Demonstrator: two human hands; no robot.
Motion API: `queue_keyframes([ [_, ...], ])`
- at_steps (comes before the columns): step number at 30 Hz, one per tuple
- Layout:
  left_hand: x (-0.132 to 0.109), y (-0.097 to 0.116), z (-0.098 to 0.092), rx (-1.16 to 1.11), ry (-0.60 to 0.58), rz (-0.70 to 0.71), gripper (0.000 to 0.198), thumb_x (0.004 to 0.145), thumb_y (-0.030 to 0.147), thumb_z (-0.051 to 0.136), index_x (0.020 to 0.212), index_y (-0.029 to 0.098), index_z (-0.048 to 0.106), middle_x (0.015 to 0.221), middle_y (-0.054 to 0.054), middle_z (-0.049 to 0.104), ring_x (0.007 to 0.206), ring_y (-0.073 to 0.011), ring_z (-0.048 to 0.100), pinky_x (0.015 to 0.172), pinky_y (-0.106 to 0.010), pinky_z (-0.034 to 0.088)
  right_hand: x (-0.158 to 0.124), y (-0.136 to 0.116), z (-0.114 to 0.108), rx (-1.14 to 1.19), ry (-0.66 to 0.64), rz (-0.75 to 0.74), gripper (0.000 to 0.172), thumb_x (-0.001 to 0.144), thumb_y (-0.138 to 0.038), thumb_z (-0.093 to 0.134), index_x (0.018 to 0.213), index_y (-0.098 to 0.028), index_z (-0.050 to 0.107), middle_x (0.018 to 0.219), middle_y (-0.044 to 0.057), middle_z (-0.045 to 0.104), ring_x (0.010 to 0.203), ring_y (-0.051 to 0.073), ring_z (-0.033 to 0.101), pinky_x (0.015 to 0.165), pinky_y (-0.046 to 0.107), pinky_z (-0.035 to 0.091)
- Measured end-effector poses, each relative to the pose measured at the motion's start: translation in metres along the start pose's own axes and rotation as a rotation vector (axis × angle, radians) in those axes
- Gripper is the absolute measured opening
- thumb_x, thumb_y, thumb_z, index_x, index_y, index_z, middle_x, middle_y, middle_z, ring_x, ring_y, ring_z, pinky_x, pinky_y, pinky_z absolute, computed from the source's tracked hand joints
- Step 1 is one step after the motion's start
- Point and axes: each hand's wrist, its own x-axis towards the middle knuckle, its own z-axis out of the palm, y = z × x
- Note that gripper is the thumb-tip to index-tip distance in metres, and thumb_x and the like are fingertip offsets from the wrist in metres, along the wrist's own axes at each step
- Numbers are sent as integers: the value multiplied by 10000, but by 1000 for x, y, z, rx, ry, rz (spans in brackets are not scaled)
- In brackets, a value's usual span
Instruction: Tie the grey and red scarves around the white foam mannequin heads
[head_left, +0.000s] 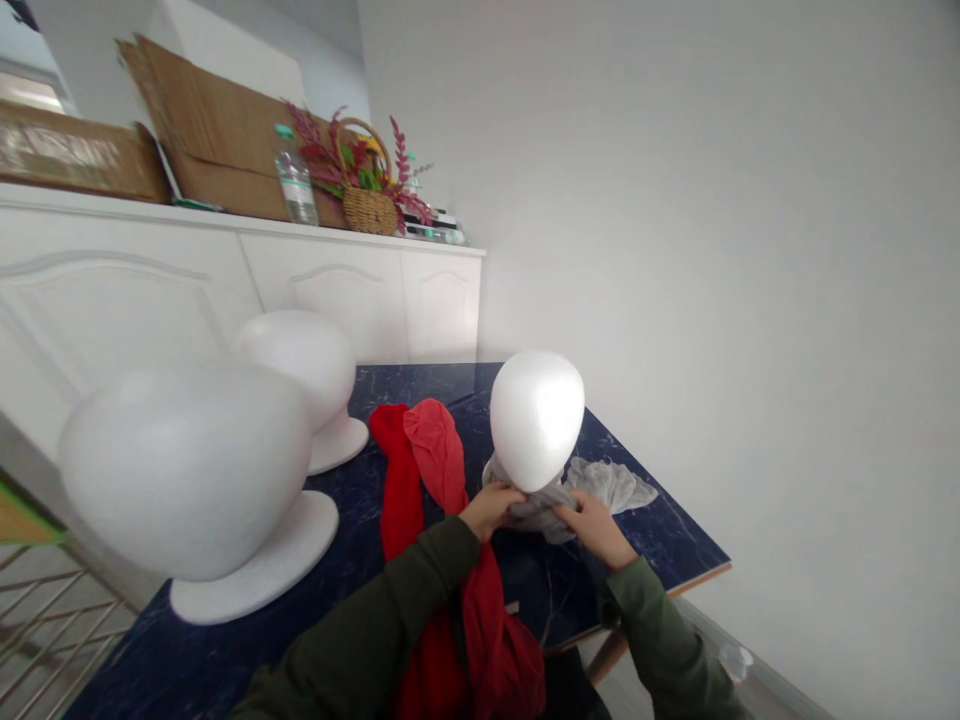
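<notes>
Left hand [487, 508] and right hand [592, 530] grip gray cloth [536, 512] | white foam head [537, 420] above | risk: a hard tug could tip it

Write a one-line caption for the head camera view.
Left hand and right hand hold grey fabric under a white foam head, beside red cloth.

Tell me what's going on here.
A person is holding a grey cloth around the base of a white foam head on a dark blue table, gripping it with the left hand and right hand. A red cloth lies beside it and runs under the left arm. Two more foam heads stand to the left.
</notes>
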Motion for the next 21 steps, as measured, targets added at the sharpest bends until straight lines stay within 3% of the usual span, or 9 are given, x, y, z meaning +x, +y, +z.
queue_keyframes([
  [3,1,14,-23,-85,11,-65,276,643,268,491,861,134,594,726,-52,642,718,-177,602,661,-281,473,12,21,-23,-412,243,-45,96,653,-236,512,584,-172,530,632,29,526,677,188,508,629,289,378],
  [7,-2,24,-46,23,-88,-141,313,537,185,563,836,104,609,730,-59,639,622,-157,585,605,-269,462,25,41,-34,-479,317,-23,41,622,-166,482,582,-170,486,702,61,518,723,201,494,658,293,367],
  [10,0,20,-51,218,85,-50,421,498,146,623,914,94,583,809,-79,637,717,-188,588,657,-277,448,31,47,-21,-461,302,-64,149,615,-122,450,735,-158,529,833,82,550,840,217,501,749,299,373],
  [12,2,15,-48,264,206,15,548,503,161,656,1034,108,528,930,-89,621,841,-204,571,724,-276,432,31,49,-9,-431,275,-88,313,627,-115,431,922,-141,532,948,98,565,927,226,499,822,313,367],
  [14,2,11,-41,266,232,67,612,524,172,661,1109,132,488,1043,-84,592,941,-205,542,781,-263,415,30,49,3,-349,230,-108,426,652,-119,406,1069,-133,491,1054,105,558,1007,226,487,880,327,355],
  [17,2,11,-24,223,143,122,539,591,183,601,1120,143,502,1054,-66,599,947,-209,547,789,-270,421,32,50,12,-162,170,-138,418,706,-138,351,1098,-158,493,1108,85,558,1072,208,475,915,328,354],
  [21,28,26,-2,186,27,268,504,625,145,535,1128,146,520,1011,-50,624,956,-215,540,820,-292,412,65,54,1,31,288,-172,363,750,-201,334,1052,-151,528,1112,92,568,1094,213,471,933,322,356],
])
